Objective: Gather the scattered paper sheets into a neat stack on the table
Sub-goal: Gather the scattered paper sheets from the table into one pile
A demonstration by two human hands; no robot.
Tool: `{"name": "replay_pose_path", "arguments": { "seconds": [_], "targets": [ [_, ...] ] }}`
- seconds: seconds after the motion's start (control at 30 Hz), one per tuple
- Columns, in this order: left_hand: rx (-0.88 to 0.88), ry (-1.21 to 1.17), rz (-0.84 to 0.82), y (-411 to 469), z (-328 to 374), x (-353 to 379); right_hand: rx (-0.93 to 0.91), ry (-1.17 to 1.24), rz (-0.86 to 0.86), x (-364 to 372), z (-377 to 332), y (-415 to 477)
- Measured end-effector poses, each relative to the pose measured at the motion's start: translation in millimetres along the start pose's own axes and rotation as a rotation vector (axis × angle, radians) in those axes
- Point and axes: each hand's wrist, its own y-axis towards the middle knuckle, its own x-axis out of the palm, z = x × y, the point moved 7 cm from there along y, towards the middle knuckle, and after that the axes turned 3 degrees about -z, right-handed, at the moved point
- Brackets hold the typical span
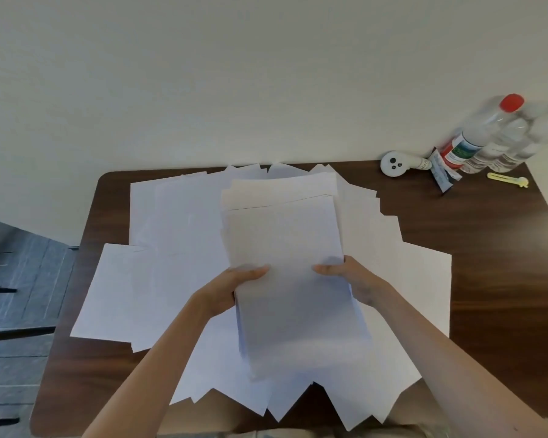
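A thick bundle of white paper sheets [288, 267] is held above the middle of the dark wooden table [494, 279]. My left hand [234, 287] grips its left edge with the thumb on top. My right hand [351, 281] grips its right edge the same way. Several more white sheets [159, 248] lie fanned out and overlapping on the table under and around the bundle, some hanging over the near edge. The bundle's top sheets are slightly offset at the far end.
At the back right stand clear plastic water bottles [500, 137], one with a red cap. Beside them lie a round white device [394, 163], a small tube [442, 172] and a yellow clip [508, 179]. A pale wall runs behind the table; grey floor lies left.
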Motion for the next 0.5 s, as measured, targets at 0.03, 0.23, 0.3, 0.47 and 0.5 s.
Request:
{"name": "replay_pose_path", "arguments": {
  "seconds": [0.03, 0.23, 0.3, 0.47, 0.5],
  "targets": [
    [0.013, -0.027, 0.012, 3.6, -4.9, 3.8, -0.003, -0.005, 0.016, -5.1, 2.3, -1.4],
    [-0.004, -0.143, 0.008, 21.1, -50.4, 43.4, -0.023, 0.019, 0.079, -46.5, 13.8, -16.9],
    [-0.009, -0.082, 0.077, 32.4, -64.8, 54.3, -0.033, -0.011, 0.056, -60.6, 16.6, -23.2],
    [0.063, -0.158, 0.337, 56.8, -87.0, 87.1, -0.085, -0.169, 0.13, -111.5, 15.6, -35.6],
    [0.076, -0.173, 0.369, 59.3, -88.6, 91.1, -0.098, -0.2, 0.167, -120.2, 14.7, -33.7]
  ]
}}
